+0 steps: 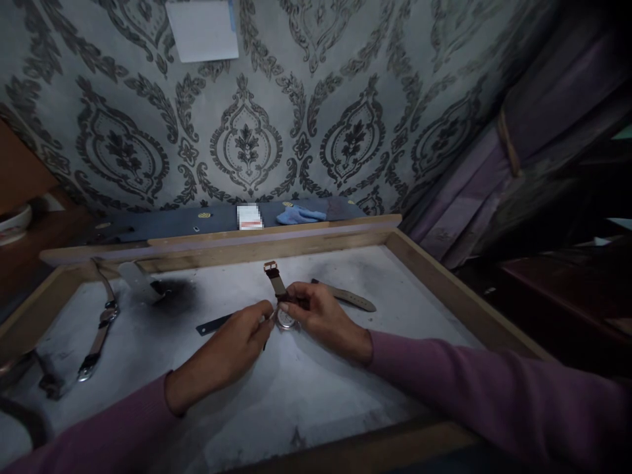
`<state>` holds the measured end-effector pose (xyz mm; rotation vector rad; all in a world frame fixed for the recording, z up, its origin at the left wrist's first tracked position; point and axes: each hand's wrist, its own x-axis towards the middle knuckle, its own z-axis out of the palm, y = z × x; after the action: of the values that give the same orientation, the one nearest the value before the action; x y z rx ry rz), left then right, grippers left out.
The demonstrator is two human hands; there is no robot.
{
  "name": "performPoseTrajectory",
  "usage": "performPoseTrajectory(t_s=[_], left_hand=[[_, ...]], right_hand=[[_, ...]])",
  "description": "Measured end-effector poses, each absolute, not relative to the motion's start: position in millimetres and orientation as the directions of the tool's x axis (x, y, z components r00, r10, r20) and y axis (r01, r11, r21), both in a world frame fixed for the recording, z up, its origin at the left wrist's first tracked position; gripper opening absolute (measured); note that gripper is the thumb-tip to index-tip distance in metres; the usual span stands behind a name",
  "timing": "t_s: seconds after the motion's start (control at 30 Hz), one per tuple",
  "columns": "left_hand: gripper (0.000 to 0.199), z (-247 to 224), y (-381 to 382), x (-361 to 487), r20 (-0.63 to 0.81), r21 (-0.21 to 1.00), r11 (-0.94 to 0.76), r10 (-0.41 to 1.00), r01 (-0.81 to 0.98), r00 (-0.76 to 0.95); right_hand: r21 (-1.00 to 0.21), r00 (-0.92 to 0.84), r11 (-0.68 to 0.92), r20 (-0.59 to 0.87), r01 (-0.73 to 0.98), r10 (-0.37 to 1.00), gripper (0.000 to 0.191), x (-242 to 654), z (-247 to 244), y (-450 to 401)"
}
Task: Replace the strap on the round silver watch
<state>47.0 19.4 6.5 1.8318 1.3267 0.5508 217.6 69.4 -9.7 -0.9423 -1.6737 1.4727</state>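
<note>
A wristwatch (pixel 285 318) with a round pale dial and a metal case is held over the white tray floor. Its dark strap (pixel 277 284) rises from the case to a gold-coloured buckle (pixel 270 266). My right hand (pixel 323 315) is closed on the watch, thumb and fingers pinching where strap meets case. On the other side, my left hand (pixel 241 334) is closed in a pinch against the case; what sits between its fingertips is too small to make out. A loose strap piece (pixel 353 298) lies behind my right hand. Partly under my left hand is a flat dark strip (pixel 213 324).
A shallow wooden tray (pixel 419 266) with raised edges surrounds the work. At left lie another wristwatch (pixel 106 319) and a pale stand-like piece (pixel 139 280). Beyond the back edge are a blue cloth (pixel 300 215) and a small box (pixel 249 217), before a patterned wall.
</note>
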Motion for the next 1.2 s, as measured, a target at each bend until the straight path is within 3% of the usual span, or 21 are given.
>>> performPoseTrajectory(t_s=[0.57, 1.2], left_hand=[[0.02, 13, 14, 52, -0.158, 0.767, -0.111, 0.922, 0.632, 0.354], [0.023, 16, 16, 42, -0.166, 0.731, -0.083, 0.941, 0.678, 0.295]], right_hand=[[-0.997, -0.511, 0.052, 0.015, 0.058, 0.859, 0.009, 219, -8, 68], [-1.0, -0.506, 0.014, 0.0, 0.025, 0.862, 0.014, 220, -9, 69]])
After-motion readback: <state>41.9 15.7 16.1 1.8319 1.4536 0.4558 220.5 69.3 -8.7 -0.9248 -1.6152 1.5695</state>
